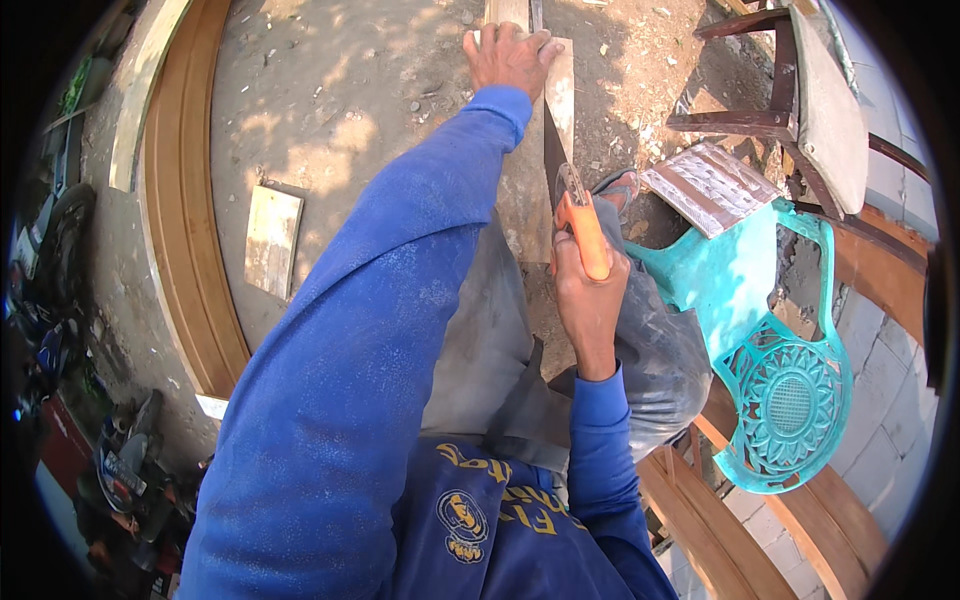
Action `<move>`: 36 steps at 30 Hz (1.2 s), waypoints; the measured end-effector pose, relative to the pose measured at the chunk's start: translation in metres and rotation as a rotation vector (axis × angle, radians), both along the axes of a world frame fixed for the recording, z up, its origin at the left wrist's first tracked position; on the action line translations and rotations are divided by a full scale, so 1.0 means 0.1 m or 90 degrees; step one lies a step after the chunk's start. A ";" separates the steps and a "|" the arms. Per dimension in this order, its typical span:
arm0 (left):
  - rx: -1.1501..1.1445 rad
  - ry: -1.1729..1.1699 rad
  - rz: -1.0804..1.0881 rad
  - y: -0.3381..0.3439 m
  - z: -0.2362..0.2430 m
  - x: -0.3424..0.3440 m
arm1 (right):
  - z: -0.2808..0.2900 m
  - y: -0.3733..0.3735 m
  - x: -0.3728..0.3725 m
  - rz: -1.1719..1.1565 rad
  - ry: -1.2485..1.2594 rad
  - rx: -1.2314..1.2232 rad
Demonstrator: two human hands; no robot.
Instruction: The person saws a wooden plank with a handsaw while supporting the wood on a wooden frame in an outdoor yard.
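My right hand [588, 285] is wrapped around the orange handle of a handsaw [594, 240]. The dark blade [553, 150] runs away from me, its edge along a pale wooden board [562, 100]. Farther off, my left hand [508, 60] bears down on the board beside the blade, fingers bent over the wood and thumb toward the right. Their tips are partly hidden. A longer plank [522, 200] extends toward me between my legs. The saw's tip and the cutting line are hard to make out near my left hand.
A turquoise plastic chair [745, 262] lies at my right, touching a striped panel [712, 188]. Behind it is a dark wooden chair [785, 120]. Long brown timber [185, 180] lies at left, near a short board [272, 240] on the dirt. Motorbikes [125, 470] stand far left.
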State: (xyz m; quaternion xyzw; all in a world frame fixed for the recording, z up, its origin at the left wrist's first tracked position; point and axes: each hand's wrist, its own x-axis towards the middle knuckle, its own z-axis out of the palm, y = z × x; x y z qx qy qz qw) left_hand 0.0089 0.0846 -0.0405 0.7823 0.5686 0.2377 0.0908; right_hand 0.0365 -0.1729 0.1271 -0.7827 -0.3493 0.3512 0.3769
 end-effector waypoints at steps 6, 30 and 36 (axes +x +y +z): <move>-0.053 0.016 0.004 0.06 -0.04 0.05 | 1.08 -1.84 -0.40 -0.075 0.021 -0.124; 0.009 -0.007 0.002 0.01 0.08 0.05 | -0.12 -0.11 0.08 -0.007 -0.007 0.025; -0.033 0.023 0.010 -0.03 -0.03 -0.14 | 0.32 -0.73 -0.16 0.001 0.005 -0.044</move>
